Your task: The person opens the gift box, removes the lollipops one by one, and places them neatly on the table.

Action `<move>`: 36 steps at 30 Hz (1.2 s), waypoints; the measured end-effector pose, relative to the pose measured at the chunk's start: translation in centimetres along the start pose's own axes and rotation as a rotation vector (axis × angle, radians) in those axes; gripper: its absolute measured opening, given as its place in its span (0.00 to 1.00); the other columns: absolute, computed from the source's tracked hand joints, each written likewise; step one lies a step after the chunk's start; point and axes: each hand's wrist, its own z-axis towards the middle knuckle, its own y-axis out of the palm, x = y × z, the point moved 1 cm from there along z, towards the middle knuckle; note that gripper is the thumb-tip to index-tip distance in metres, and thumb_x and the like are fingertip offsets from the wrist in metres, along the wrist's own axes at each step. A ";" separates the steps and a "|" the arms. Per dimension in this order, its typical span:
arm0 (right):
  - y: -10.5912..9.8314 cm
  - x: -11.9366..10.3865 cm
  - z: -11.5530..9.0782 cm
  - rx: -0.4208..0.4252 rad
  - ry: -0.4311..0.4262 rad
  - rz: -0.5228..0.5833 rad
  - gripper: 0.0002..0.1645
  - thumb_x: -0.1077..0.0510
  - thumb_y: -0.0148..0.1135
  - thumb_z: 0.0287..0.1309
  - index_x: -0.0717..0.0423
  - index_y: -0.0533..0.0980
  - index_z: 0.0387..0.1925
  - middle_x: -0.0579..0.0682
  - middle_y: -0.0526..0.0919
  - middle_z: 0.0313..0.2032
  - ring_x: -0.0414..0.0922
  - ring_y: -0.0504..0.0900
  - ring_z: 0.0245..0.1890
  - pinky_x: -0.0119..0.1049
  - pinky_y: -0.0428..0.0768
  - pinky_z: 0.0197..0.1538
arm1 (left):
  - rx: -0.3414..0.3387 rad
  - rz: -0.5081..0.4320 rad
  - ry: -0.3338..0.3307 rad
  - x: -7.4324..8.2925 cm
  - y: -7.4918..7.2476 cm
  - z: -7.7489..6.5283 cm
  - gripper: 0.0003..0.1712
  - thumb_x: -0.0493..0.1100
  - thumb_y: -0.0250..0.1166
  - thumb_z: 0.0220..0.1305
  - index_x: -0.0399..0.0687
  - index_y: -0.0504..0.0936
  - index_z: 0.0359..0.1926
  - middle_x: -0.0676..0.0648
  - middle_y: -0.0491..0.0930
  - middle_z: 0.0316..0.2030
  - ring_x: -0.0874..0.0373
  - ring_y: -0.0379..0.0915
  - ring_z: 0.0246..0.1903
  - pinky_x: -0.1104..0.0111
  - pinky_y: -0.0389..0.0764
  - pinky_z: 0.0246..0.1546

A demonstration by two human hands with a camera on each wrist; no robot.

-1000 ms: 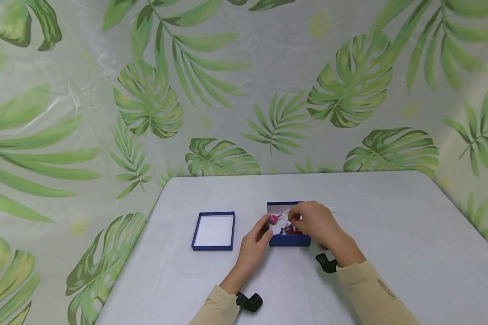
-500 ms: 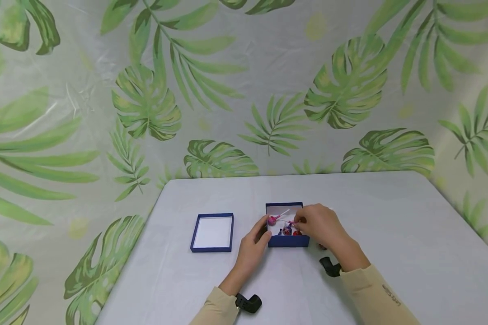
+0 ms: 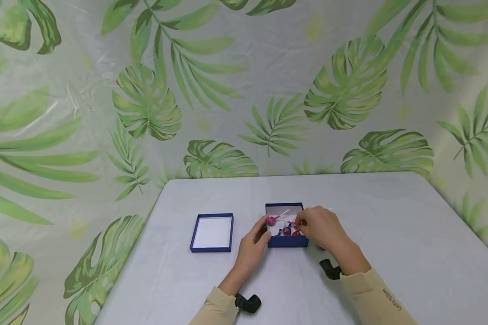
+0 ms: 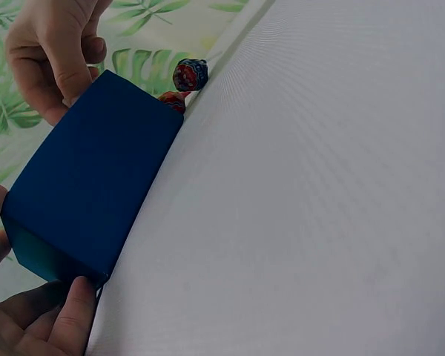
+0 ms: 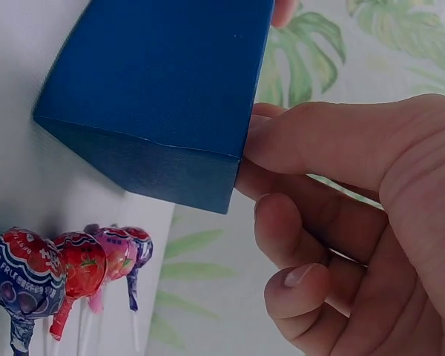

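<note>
An uncovered blue box (image 3: 288, 242) stands on the table with several wrapped lollipops inside. A pink lollipop (image 3: 271, 220) lies at its left side, a blue-and-red lollipop (image 3: 287, 230) and a red lollipop (image 3: 296, 233) near the front wall. My left hand (image 3: 251, 248) holds the box's left side, thumb at the near corner; in the left wrist view its fingers (image 4: 74, 315) touch the end wall. My right hand (image 3: 323, 228) reaches over the right wall and pinches a pink-wrapped lollipop (image 3: 291, 223), its head hidden by the fingers. The right wrist view hides these fingertips behind the box.
A blue-edged lid (image 3: 211, 249), white inside, lies left of the box. More lollipops (image 5: 81, 263) lie in a row to the right of the box, mostly covered by my right arm in the head view. A leaf-patterned curtain (image 3: 211, 90) hangs behind the table.
My right hand has shifted slightly right and nearer to me within the box, uncovering the pink wrapper and the red lollipop. My left hand stays on the box.
</note>
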 end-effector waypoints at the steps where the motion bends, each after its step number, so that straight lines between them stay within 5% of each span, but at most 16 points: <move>1: 0.0 0.0 0.0 0.000 0.000 -0.002 0.08 0.66 0.68 0.54 0.49 0.88 0.31 0.42 0.85 0.28 0.41 0.78 0.28 0.42 0.80 0.30 | 0.000 0.000 -0.001 0.0 0.0 0.0 0.28 0.50 0.58 0.75 0.65 0.69 0.73 0.58 0.68 0.69 0.60 0.64 0.68 0.64 0.66 0.68; 18: -0.5 -0.2 -0.7 0.066 0.004 -0.001 0.07 0.64 0.71 0.53 0.49 0.89 0.33 0.43 0.86 0.31 0.43 0.81 0.32 0.44 0.82 0.32 | 0.008 0.002 -0.024 0.1 0.3 0.1 0.28 0.42 0.56 0.76 0.57 0.68 0.74 0.51 0.67 0.71 0.53 0.62 0.70 0.59 0.65 0.69; 36: -1.8 -0.8 -1.6 0.136 -0.008 0.014 0.08 0.65 0.70 0.54 0.49 0.89 0.33 0.43 0.86 0.30 0.41 0.78 0.27 0.39 0.78 0.28 | -0.001 0.011 -0.010 0.1 -0.1 0.0 0.28 0.52 0.58 0.74 0.66 0.69 0.73 0.58 0.68 0.69 0.60 0.62 0.69 0.63 0.66 0.69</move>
